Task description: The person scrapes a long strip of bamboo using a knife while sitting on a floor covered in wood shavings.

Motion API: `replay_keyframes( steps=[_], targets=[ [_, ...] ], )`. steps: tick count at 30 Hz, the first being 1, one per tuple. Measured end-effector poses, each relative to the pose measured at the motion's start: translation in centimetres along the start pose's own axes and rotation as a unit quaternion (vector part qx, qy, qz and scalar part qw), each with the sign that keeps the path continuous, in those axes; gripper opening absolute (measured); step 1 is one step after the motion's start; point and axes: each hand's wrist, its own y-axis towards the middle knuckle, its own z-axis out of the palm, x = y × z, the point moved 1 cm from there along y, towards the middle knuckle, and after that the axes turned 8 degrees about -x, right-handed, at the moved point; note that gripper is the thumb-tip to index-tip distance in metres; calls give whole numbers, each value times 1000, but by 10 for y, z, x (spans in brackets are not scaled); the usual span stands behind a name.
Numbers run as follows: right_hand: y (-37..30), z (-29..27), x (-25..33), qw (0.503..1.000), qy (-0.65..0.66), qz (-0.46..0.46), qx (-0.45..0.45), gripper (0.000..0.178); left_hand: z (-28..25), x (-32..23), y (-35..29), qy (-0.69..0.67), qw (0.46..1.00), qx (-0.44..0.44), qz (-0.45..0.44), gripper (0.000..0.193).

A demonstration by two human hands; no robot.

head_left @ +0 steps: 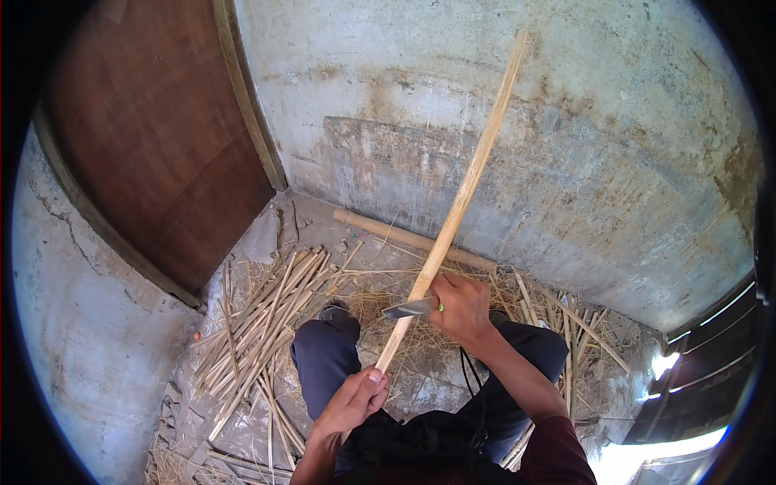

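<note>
A long, pale bamboo strip slants up and away from my lap toward the wall. Its near end is gripped by my left hand, thumb on top and fingers wrapped round. In my closed right hand is a knife with a greenish handle just showing. The blade points left and lies across the strip, a little beyond my left hand. Most of the knife's handle is hidden in my fist.
A pile of thin bamboo strips lies at my left, with more strips at my right. Shavings litter the floor. A round bamboo pole rests along the stained wall. A brown door stands at the far left.
</note>
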Motion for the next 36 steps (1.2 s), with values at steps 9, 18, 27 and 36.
replay_keyframes(
  steps=[9,18,27,36],
  targets=[
    [5,5,0,998,0,25,-54,26,-1,1,-3,-35,999,4,-15,51],
    [13,5,-1,997,-24,33,-64,22,-6,4,0,-49,999,3,-16,49],
    [9,12,-2,1000,8,-2,-19,16,-11,17,-1,-30,999,-6,-16,49],
    [19,9,-16,998,-14,-43,-52,24,-4,13,2,-44,999,1,-9,50]
  ],
)
